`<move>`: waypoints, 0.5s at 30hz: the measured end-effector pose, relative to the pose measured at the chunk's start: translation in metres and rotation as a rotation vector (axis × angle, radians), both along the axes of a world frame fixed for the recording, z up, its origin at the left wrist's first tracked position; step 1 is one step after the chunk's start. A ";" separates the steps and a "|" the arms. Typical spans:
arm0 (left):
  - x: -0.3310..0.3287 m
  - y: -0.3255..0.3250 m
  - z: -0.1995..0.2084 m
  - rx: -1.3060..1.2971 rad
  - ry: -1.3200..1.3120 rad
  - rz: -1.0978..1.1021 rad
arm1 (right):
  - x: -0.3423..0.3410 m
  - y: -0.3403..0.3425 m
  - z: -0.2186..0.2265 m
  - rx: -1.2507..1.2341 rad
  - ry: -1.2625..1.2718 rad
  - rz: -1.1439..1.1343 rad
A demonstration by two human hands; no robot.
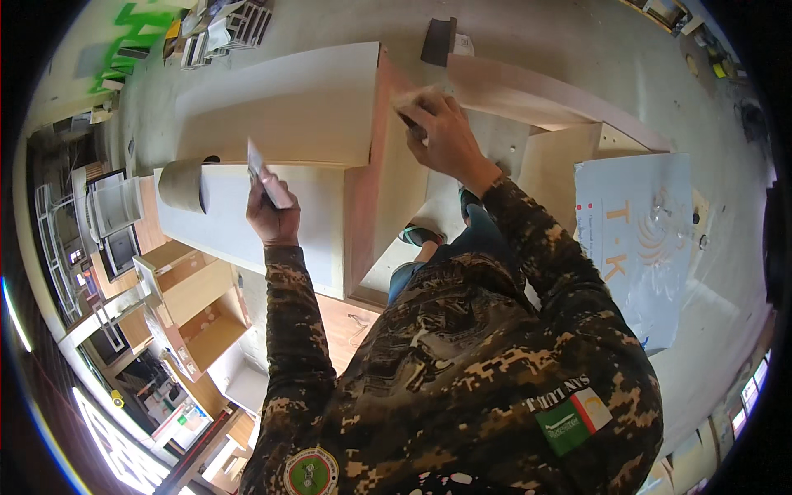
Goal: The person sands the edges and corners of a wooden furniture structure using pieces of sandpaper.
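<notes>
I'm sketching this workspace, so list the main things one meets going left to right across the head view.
Brown curled sheet, left hand gripping a blurred pointed tool, right hand gripping a small blurred piece, pale printed panel.

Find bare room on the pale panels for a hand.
Far panel: bare beyond the curled brown sheet, left of the pinkish board. Near panel: bare between the left hand and that board; crowded at its left end by the sheet.
</notes>
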State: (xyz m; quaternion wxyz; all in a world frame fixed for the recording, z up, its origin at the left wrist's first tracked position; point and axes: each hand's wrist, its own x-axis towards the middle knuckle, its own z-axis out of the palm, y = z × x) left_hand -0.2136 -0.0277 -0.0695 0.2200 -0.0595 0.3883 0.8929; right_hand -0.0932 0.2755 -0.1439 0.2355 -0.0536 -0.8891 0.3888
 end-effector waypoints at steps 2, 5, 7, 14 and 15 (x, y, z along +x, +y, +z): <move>-0.001 -0.014 -0.013 0.307 0.102 -0.288 | -0.020 -0.001 -0.014 -0.037 0.036 -0.096; 0.004 -0.003 -0.021 0.358 0.073 -0.227 | -0.046 0.001 -0.033 -0.058 0.013 -0.198; 0.003 -0.001 -0.022 0.448 0.061 -0.340 | -0.060 0.001 -0.043 -0.030 0.049 -0.280; -0.004 -0.006 -0.022 0.491 -0.027 -0.411 | -0.093 -0.001 -0.051 -0.063 0.046 -0.338; -0.003 -0.006 -0.022 0.501 -0.036 -0.416 | -0.094 0.001 -0.053 -0.053 0.031 -0.347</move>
